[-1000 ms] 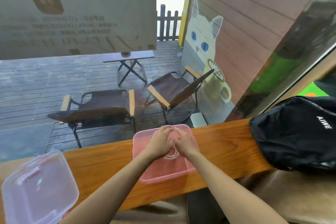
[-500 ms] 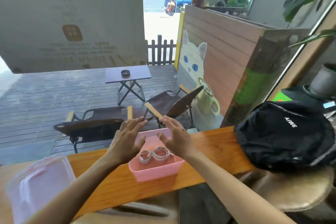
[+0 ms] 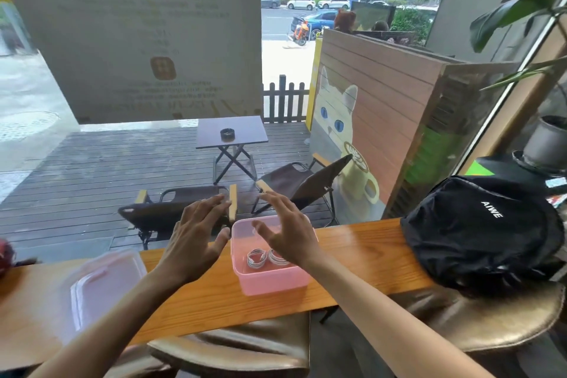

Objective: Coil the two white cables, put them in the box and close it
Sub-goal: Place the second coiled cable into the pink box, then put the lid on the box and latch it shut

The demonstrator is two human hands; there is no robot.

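A pink plastic box (image 3: 273, 281) stands uncovered on the wooden counter (image 3: 352, 248). Two coiled white cables lie side by side on its floor, one on the left (image 3: 256, 258) and one on the right (image 3: 276, 256), partly hidden by my right hand. My left hand (image 3: 196, 236) hovers just left of the box, fingers spread, holding nothing. My right hand (image 3: 288, 233) floats over the box's far right part, fingers apart and empty. The clear lid (image 3: 104, 288) lies flat on the counter at the left, apart from the box.
A black bag (image 3: 481, 233) sits on the counter at the right, close to the box. Tan cushioned stools (image 3: 239, 344) stand below the counter's near edge. A potted plant (image 3: 546, 141) is at the far right. Beyond the window are folding chairs and a small table.
Both hands have let go of the cables inside the box, risen above it and spread apart. The view has tilted upward.
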